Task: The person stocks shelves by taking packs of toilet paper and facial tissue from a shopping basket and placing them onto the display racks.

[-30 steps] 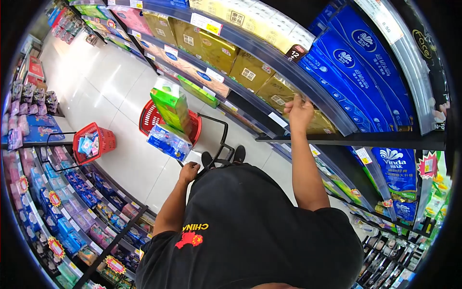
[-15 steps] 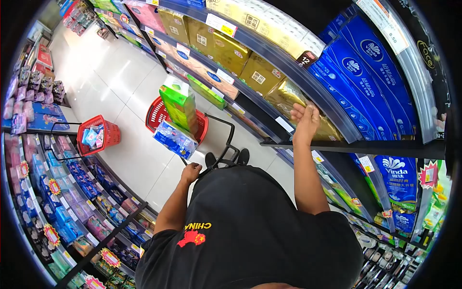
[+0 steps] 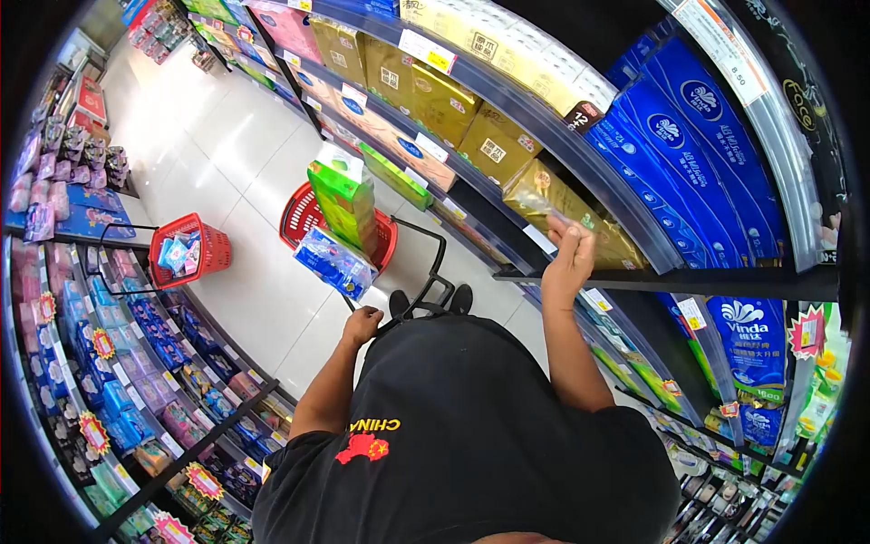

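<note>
My right hand point(image 3: 571, 260) is at the shelf edge, its thumb and fingers pinched on the clear plastic wrap of a gold tissue pack point(image 3: 580, 213). A translucent flap of that wrap stretches up and left from the fingertips. More gold packs point(image 3: 494, 145) stand in a row farther along the same shelf. My left hand point(image 3: 364, 325) is closed around the handle of a red shopping basket point(image 3: 295, 218) on the floor ahead of my feet. In this basket are a green tissue pack point(image 3: 344, 204) and a blue-and-white pack point(image 3: 333, 265), which leans over the near rim.
Blue Vinda packs point(image 3: 684, 136) fill the shelf above right. A second red basket point(image 3: 210, 252) with small packets stands on the tiled floor point(image 3: 263, 317) to the left. Shelves of small packages point(image 3: 136, 363) line the left side, with a black shelf frame at right.
My right hand has gone from loosely curled fingers over the gold pack to a pinch on its wrap, moving slightly toward me. My left hand stays on the basket handle.
</note>
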`<action>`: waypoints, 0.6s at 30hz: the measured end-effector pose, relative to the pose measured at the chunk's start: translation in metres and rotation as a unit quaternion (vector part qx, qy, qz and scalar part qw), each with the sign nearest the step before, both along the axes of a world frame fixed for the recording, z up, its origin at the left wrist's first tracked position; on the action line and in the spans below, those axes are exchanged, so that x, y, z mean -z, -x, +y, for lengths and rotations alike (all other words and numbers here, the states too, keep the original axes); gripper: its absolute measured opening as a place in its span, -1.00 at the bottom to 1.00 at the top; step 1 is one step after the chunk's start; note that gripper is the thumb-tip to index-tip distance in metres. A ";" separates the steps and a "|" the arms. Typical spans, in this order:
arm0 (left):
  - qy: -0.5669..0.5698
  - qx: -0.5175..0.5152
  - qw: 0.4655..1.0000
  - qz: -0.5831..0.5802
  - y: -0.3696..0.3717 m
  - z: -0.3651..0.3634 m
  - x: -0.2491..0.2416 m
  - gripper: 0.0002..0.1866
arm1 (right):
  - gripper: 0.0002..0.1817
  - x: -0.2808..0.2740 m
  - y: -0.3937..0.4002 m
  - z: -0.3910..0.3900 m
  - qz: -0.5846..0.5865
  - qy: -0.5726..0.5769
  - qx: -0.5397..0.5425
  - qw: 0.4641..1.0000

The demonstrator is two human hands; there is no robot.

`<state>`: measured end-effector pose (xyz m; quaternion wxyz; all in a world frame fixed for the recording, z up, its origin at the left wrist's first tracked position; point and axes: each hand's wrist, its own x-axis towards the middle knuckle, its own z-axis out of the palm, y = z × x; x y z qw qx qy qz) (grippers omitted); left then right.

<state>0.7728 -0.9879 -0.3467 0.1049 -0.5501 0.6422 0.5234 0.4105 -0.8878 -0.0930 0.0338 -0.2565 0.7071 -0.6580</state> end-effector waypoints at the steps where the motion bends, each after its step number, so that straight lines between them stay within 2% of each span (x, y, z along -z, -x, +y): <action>1: -0.004 -0.006 1.000 0.011 0.001 0.001 0.000 -0.48 | -0.75 -0.002 -0.006 0.002 0.009 -0.003 -0.007 1.000; 8: -0.015 -0.039 0.994 0.100 0.016 0.003 0.005 -0.52 | -0.74 -0.035 -0.021 0.013 0.046 0.011 -0.031 0.998; 10: -0.047 -0.059 0.990 0.120 0.033 0.001 -0.016 -0.52 | -0.74 -0.047 -0.023 0.014 0.047 0.014 -0.035 0.998; 11: -0.004 -0.051 0.987 0.153 0.036 0.001 -0.010 -0.54 | -0.73 -0.050 -0.026 0.014 0.054 0.018 -0.036 0.998; 14: -0.063 -0.065 0.980 0.178 0.065 -0.006 -0.068 -0.52 | -0.74 -0.048 -0.028 0.017 0.062 -0.013 -0.051 0.997; 18: -0.161 -0.138 0.946 0.246 0.092 -0.009 -0.118 -0.48 | -0.78 -0.046 -0.037 0.018 0.029 -0.030 -0.106 0.994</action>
